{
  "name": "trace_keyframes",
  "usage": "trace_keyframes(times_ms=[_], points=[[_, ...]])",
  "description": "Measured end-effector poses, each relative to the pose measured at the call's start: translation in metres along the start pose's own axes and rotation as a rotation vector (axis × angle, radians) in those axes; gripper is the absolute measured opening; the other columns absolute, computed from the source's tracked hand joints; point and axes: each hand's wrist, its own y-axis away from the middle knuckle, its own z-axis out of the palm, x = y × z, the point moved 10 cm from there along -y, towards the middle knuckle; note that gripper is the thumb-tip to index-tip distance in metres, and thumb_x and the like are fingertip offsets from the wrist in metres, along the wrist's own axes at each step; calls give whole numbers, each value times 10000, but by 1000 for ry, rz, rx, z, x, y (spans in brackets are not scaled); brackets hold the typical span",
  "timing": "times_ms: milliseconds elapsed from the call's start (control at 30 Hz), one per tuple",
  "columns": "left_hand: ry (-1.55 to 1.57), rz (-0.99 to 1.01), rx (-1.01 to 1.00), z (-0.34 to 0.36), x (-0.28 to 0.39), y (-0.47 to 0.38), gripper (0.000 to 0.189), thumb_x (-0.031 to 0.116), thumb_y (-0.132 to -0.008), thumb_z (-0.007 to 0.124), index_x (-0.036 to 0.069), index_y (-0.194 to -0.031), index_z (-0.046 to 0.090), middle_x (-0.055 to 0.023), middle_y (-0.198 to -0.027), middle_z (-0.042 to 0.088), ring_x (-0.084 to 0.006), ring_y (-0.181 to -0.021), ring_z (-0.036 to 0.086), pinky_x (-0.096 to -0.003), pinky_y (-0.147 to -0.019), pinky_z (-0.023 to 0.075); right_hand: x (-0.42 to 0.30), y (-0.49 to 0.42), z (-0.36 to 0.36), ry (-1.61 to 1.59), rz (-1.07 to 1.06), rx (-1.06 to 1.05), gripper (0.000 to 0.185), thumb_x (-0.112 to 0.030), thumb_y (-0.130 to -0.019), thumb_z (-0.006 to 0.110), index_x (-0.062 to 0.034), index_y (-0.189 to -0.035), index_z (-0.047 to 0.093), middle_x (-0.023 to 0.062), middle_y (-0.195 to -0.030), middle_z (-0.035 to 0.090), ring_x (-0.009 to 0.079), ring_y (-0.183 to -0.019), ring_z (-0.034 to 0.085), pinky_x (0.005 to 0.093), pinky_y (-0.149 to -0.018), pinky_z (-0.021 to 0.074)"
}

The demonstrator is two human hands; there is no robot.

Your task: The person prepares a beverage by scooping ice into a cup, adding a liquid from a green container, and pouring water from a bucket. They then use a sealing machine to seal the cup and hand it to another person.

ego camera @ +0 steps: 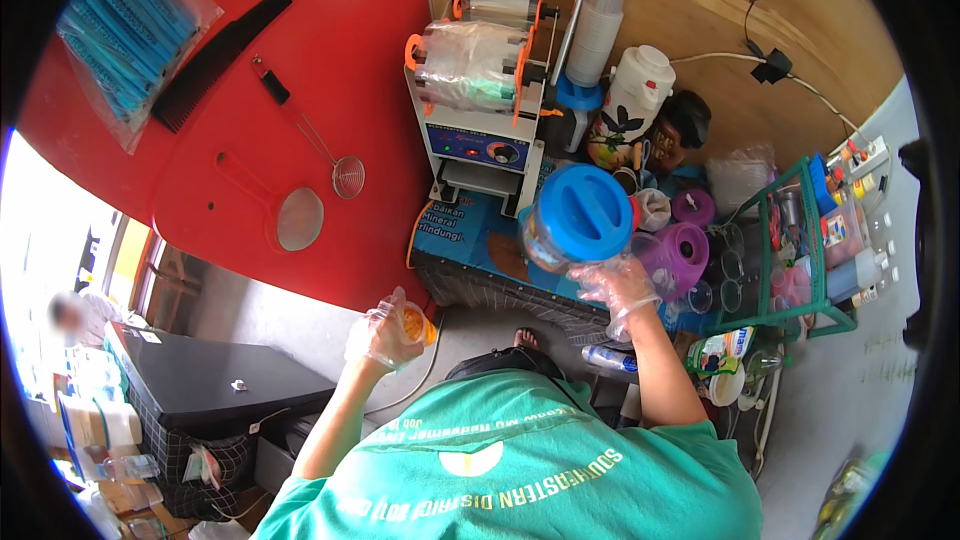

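Note:
A clear plastic glove covers each hand. My left hand (384, 336) grips a small cup (420, 324) with orange contents, beside the red panel's lower edge. My right hand (619, 289) is against the near side of a clear plastic jar (541, 244) with a blue screw lid (589, 211). Some of its fingers are bent in front of the jar; the thumb is hidden, so I cannot tell whether it grips. Under the jar spreads a blue printed cover (457, 229). Just right of this hand is a purple plastic container (679, 259).
A cup-sealing machine (476, 142), stacked plastic cups (598, 22) and a flowered thermos (630, 105) stand behind the jar. Strainers (300, 219) hang on the red panel (375, 255). A green rack (817, 315) is at right, a black table (210, 375) at left. Another person (90, 315) is far left.

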Motion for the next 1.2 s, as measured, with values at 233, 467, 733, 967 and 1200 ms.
trace_keyframes(times_ms=[233, 467, 733, 967, 1200], points=[[47, -71, -2, 2, 5, -7, 1032, 313, -650, 841, -75, -1527, 461, -281, -1321, 666, -390, -1197, 684, -449, -1027, 560, -24, -59, -25, -64, -28, 135, 383, -79, -859, 769, -31, -1231, 695, 107, -1128, 759, 243, -1023, 743, 436, -754, 641], [60, -77, 74, 7, 7, -5, 1054, 342, -663, 837, -37, -1560, 434, -243, -1359, 662, -381, -1221, 678, -438, -1045, 553, -25, -131, -38, -24, -54, 295, 499, -121, -826, 800, 18, -1279, 644, 163, -1125, 711, 279, -926, 721, 388, -669, 649], [65, -116, -27, 17, 2, -3, 1081, 367, -680, 858, -30, -1577, 403, -253, -1480, 578, -376, -1312, 626, -430, -1097, 525, 10, -195, -41, -72, -4, 409, 468, -109, -753, 869, 3, -1154, 655, 160, -1123, 668, 324, -927, 670, 435, -639, 629], [77, -110, -49, 24, 2, -2, 1090, 363, -688, 864, 2, -1595, 378, -250, -1507, 558, -381, -1322, 618, -444, -1099, 522, 46, -248, -38, -49, -19, 432, 393, -114, -746, 875, 8, -1068, 685, 143, -1004, 694, 316, -824, 661, 469, -642, 542], [76, -106, -39, 33, -4, 2, 1075, 363, -689, 851, 13, -1594, 388, -284, -1503, 552, -416, -1332, 603, -450, -1109, 516, 52, -269, -40, 57, -35, 491, 369, -139, -773, 856, 39, -1070, 730, 125, -1022, 755, 273, -843, 678, 430, -797, 515]])
